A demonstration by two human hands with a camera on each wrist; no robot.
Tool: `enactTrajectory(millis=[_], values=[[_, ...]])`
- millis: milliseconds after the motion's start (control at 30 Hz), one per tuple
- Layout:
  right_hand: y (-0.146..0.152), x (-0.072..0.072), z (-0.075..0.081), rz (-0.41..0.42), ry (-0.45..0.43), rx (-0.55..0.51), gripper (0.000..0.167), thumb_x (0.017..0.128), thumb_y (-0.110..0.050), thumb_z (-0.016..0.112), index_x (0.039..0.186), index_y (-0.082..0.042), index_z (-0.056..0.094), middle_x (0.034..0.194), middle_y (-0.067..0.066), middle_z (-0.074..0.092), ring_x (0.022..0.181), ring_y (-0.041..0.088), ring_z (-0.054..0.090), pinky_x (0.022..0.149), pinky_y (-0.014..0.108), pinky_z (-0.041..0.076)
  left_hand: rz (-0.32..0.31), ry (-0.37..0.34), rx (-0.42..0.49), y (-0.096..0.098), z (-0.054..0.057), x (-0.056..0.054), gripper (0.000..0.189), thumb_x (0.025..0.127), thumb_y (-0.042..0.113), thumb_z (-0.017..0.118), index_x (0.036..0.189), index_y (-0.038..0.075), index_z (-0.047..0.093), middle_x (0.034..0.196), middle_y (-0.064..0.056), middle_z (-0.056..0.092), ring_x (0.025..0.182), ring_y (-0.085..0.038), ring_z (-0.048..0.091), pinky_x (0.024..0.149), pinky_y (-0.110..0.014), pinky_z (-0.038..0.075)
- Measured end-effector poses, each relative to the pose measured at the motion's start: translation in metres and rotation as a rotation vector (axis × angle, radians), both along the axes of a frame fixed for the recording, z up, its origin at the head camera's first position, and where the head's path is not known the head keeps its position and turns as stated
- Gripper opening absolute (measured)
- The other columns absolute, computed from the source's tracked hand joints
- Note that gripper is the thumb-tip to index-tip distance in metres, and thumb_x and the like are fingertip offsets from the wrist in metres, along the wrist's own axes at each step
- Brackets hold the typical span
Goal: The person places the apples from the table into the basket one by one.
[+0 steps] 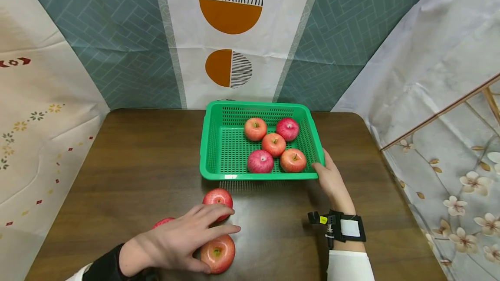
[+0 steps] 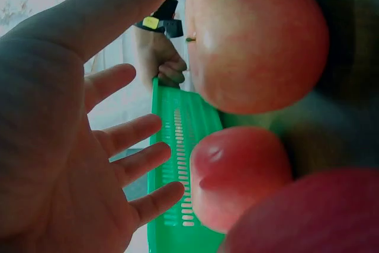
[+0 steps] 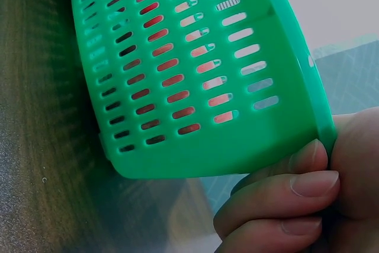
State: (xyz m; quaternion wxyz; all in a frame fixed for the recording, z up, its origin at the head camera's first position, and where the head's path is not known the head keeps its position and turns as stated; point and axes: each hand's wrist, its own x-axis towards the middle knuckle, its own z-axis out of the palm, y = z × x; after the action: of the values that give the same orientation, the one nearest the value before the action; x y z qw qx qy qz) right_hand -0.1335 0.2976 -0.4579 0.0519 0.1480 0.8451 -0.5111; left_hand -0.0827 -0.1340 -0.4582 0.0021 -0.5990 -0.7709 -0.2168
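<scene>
Over the near apple [image 1: 218, 253] my left hand [image 1: 183, 237] hovers with spread fingers, holding nothing. In the left wrist view its fingers [image 2: 139, 127] stand apart from the apples. Another apple [image 1: 217, 204] lies just beyond the fingers, and a third apple [image 1: 162, 222] is mostly hidden behind the hand. My right hand [image 1: 332, 181] grips the near right corner of a green basket [image 1: 259, 176]. Its fingers [image 3: 284, 199] curl under the rim in the right wrist view. Several apples, such as a pinkish-red apple [image 1: 260, 161], lie in the basket's middle and right part.
The basket stands towards the back of a brown wooden table [image 1: 140, 164]. A patterned cloth [image 1: 242, 38] hangs behind the table. White floral fabric [image 1: 461, 194] is at the right, and pale cloth [image 1: 39, 142] at the left.
</scene>
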Motion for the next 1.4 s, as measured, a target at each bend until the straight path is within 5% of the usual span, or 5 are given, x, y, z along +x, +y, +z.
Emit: enactTrajectory(millis=[233, 400, 1000, 1400], values=[[0.000, 0.000, 0.001, -0.002, -0.001, -0.010, 0.070, 0.111, -0.020, 0.042, 0.173, -0.016, 0.010, 0.157, 0.023, 0.038, 0.127, 0.039, 0.044, 0.099, 0.050, 0.039, -0.035, -0.075, -0.087, 0.008, -0.003, 0.004, 0.098, 0.075, 0.048, 0.096, 0.158, 0.032, 0.047, 0.157, 0.002, 0.042, 0.141, -0.018, 0.043, 0.111, -0.050, 0.045], [0.000, 0.000, 0.000, -0.004, -0.002, -0.019, 0.070, 0.111, -0.020, 0.042, 0.173, -0.016, 0.009, 0.165, 0.022, 0.033, 0.137, 0.040, 0.037, 0.113, 0.059, 0.031, -0.063, -0.066, -0.110, 0.013, -0.007, 0.005, 0.091, 0.075, 0.045, 0.097, 0.153, 0.031, 0.053, 0.152, 0.000, 0.045, 0.135, -0.019, 0.046, 0.110, -0.045, 0.047], [0.000, 0.001, 0.002, -0.014, -0.004, -0.011, 0.071, 0.111, -0.020, 0.042, 0.173, -0.013, 0.009, 0.164, 0.022, 0.033, 0.138, 0.040, 0.038, 0.114, 0.061, 0.031, -0.058, -0.025, -0.119, 0.015, -0.021, 0.008, 0.091, 0.063, 0.027, 0.097, 0.146, 0.030, 0.060, 0.140, 0.000, 0.052, 0.124, -0.017, 0.051, 0.104, -0.038, 0.048], [0.001, -0.001, 0.000, -0.005, 0.011, -0.024, 0.070, 0.111, -0.019, 0.041, 0.173, -0.013, 0.009, 0.165, 0.022, 0.033, 0.138, 0.041, 0.038, 0.114, 0.061, 0.032, -0.064, -0.019, -0.112, 0.017, -0.020, 0.008, 0.081, 0.071, 0.026, 0.096, 0.144, 0.029, 0.061, 0.129, 0.007, 0.052, 0.113, -0.010, 0.052, 0.099, -0.029, 0.049]])
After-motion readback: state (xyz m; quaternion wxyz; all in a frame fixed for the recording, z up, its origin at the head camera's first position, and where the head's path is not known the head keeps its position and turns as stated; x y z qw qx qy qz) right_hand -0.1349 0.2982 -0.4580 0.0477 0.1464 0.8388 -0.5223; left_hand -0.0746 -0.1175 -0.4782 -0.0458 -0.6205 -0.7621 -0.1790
